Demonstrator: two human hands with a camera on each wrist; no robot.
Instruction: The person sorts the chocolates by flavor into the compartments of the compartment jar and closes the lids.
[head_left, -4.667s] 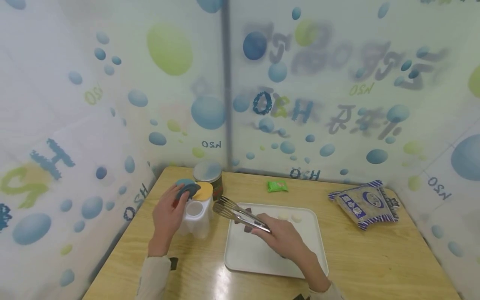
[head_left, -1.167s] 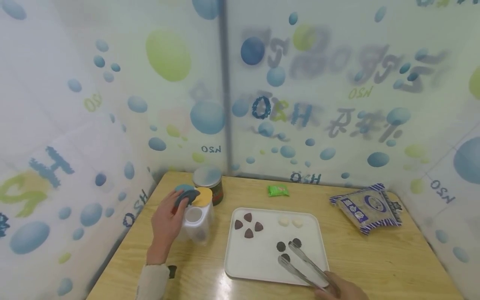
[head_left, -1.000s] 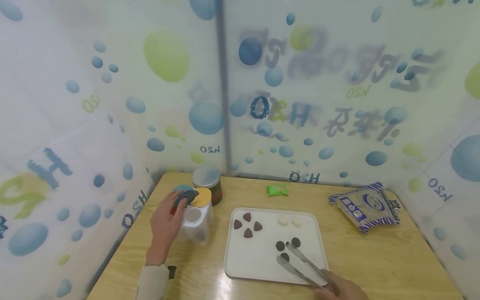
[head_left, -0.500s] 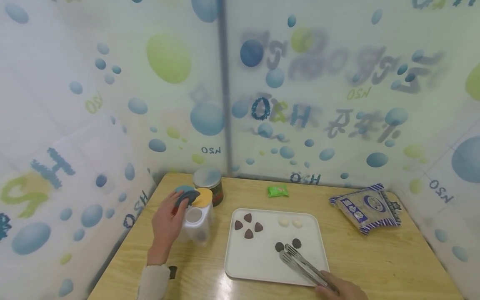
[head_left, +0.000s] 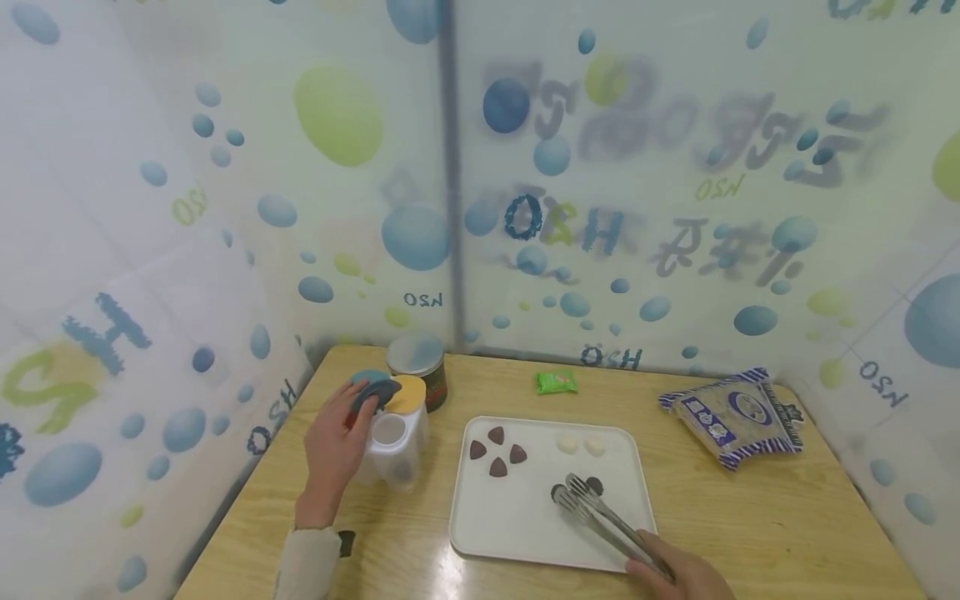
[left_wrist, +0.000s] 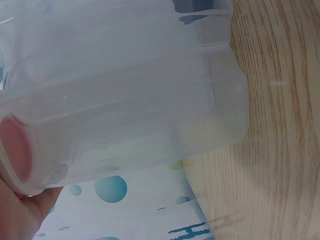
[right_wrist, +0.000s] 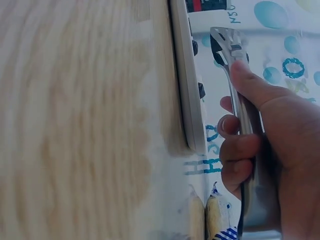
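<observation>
Metal tongs [right_wrist: 247, 115]: forward-left, perhaps tilted.

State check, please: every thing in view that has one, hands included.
dark lid: raised, tilted
clear container: upright, front mouth uncovered
yellow lid: on
teal lid: looks on
tongs: nearly closed
tray: lying flat, loaded
tin: upright, top looks closed
green packet: lying flat, looks sealed
striped bag: lying down, seal unclear
left hand: holding dark lid
right hand: gripping tongs
</observation>
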